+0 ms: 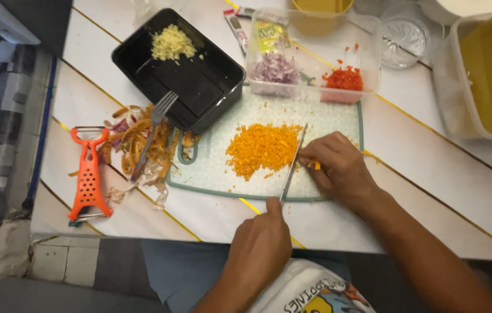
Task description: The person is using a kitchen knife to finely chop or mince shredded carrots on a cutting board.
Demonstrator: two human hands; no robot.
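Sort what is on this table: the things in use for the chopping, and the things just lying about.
In use: left hand gripping steel knife; right hand pinching small orange piece; pile of minced orange bits; pale green cutting board.

Lying about: orange plastic peeler; metal fork; peelings; black rectangular tray.

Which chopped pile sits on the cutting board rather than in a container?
The orange pile, beside the knife; yellow, purple and red piles lie in containers.

A home kitchen: a cutting board (327,119) with chopped carrot (262,148), a peeler (88,177), peelings (138,145) and food tubs (314,55) crowd the tabletop (425,156).
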